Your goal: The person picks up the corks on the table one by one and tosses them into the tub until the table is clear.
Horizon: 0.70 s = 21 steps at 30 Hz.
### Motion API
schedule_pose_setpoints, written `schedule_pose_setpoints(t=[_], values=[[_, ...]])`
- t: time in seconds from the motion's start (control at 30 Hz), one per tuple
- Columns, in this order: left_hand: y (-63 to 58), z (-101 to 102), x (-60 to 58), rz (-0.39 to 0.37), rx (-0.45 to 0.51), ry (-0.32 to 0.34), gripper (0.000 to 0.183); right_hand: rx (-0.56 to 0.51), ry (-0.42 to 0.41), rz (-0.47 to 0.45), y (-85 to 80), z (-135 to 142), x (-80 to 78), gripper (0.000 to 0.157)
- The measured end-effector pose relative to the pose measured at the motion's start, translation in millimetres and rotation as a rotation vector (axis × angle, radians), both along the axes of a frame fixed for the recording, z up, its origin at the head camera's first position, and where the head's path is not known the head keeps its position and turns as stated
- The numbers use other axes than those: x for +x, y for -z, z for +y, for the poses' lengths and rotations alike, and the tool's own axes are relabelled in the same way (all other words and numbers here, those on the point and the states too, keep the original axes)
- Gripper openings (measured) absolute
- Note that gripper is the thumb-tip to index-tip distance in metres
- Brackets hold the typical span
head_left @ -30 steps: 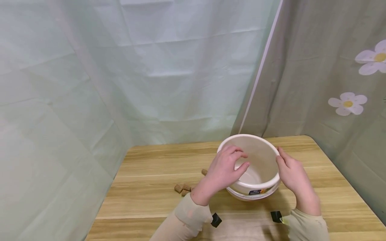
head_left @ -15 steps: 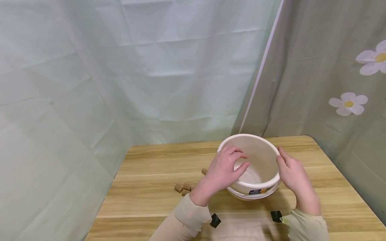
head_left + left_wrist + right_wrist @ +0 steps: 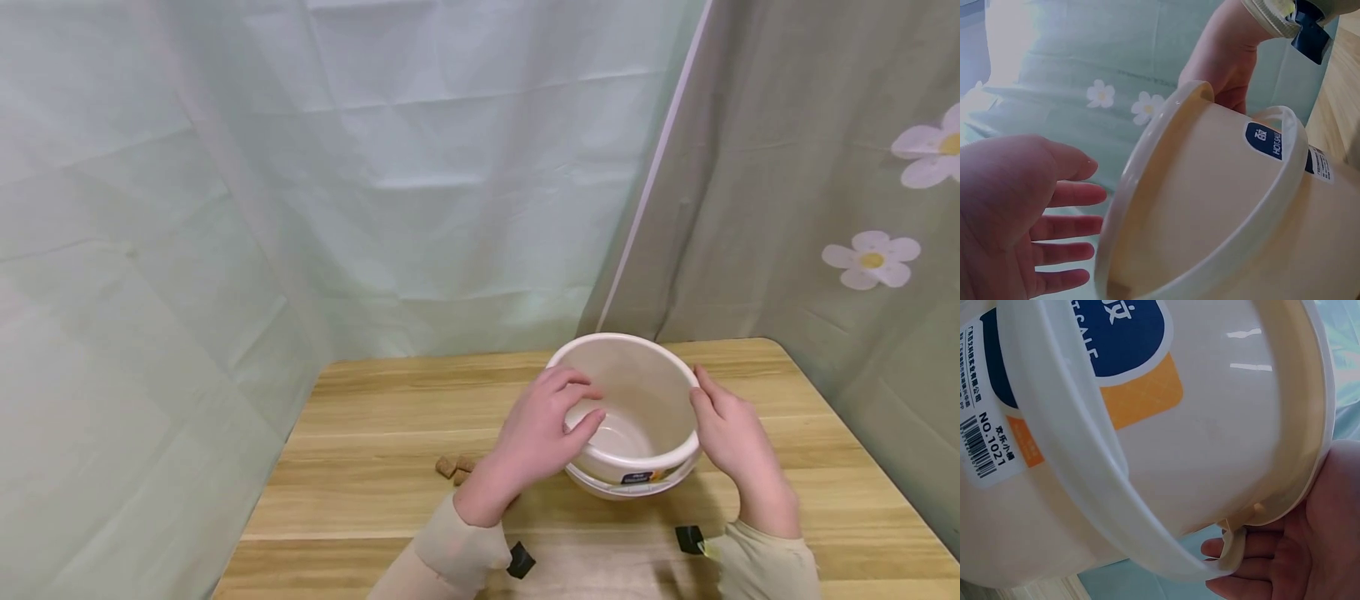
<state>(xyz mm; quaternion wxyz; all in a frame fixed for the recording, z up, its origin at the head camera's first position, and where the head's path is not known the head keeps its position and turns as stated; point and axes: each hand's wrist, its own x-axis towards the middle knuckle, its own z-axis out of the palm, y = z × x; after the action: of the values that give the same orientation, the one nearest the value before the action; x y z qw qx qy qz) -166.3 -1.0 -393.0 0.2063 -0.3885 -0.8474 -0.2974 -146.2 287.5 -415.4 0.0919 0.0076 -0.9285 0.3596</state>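
A cream plastic bucket [image 3: 645,379] stands on the wooden table with its mouth tilted toward me. Its handle [image 3: 1266,212] hangs down along the front, across a dark blue and orange label [image 3: 1141,381]. My right hand [image 3: 729,429] grips the rim on the right side, thumb over the edge; its fingers reach beneath the rim beside the handle joint. On the other side, my left hand [image 3: 536,425] is at the left rim, its fingers extended over the mouth in the head view. The left wrist view shows those fingers [image 3: 1069,227] nearly straight, with nothing held.
Several small brown cork-like pieces [image 3: 455,468] lie on the wooden table [image 3: 360,492] left of the bucket, partly behind my left forearm. A pale green curtain [image 3: 450,208] hangs behind, and a grey-green one with white flowers [image 3: 870,260] hangs at the right.
My left hand has shifted slightly left and back from the bucket's mouth, now covering a brown piece that showed beside it. The right hand keeps its grip; the bucket has barely moved.
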Motion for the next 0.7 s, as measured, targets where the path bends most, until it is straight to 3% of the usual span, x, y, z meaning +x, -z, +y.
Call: schedule_pose_setpoints(t=[0.2,0.47,0.7], values=[[6.5,-24,9.8,-0.061,0.046,-0.027,0.022,-0.004,0.001,0.002,-0.7,2,1.2,0.062],[14.1,-49,17.4,-0.081,0.111,-0.019,0.020,-0.009,0.007,-0.014,-1.0,3,1.4,0.062],[28.0,-71,23.2,-0.163,0.141,-0.070,0.021,-0.012,0.004,0.000,-0.5,2,0.2,0.062]])
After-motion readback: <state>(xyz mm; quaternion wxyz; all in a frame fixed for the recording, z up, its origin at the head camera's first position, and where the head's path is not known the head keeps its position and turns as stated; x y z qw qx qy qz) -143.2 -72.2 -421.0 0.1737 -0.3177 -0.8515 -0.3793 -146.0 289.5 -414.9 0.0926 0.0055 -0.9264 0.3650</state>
